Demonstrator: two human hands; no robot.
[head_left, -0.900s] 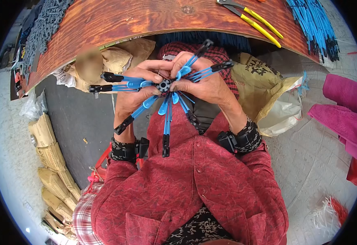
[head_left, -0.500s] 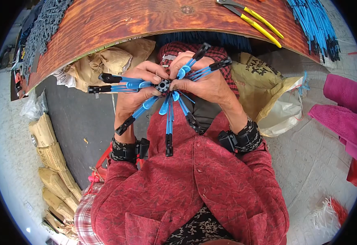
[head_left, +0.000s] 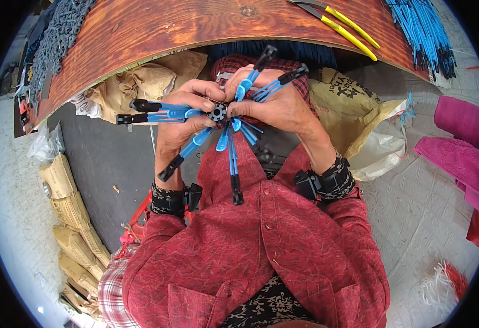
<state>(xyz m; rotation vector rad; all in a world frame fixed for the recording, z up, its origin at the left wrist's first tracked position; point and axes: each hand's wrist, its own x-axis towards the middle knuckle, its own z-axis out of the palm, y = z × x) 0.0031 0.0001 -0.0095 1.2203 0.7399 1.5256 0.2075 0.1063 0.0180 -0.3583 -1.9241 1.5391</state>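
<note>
Between my hands is what looks like an umbrella frame, with a round black notched hub [head_left: 216,113] at its middle. Blue ribs with black ends [head_left: 234,158] fan out from it on several sides. My left hand [head_left: 184,98] pinches the hub's left side, and some ribs stick out leftward past its fingers. On the other side, my right hand [head_left: 277,113] is closed, its thumb pressed against the hub and ribs running up across its fingers. A thin wire or thread [head_left: 213,100] shows between the fingertips; its ends are hidden.
Ahead is a curved-looking wooden tabletop [head_left: 184,24] holding yellow-handled pliers [head_left: 354,38], a bundle of blue rods [head_left: 422,35] and a heap of grey parts [head_left: 61,46]. Sacks [head_left: 370,131] lie right, magenta cloths [head_left: 453,142] farther out, brown paper packages [head_left: 67,191] at left.
The lower ribs have swung slightly to the right, and one at lower right is now blurred by motion. Both hands keep hold of the hub with little shift.
</note>
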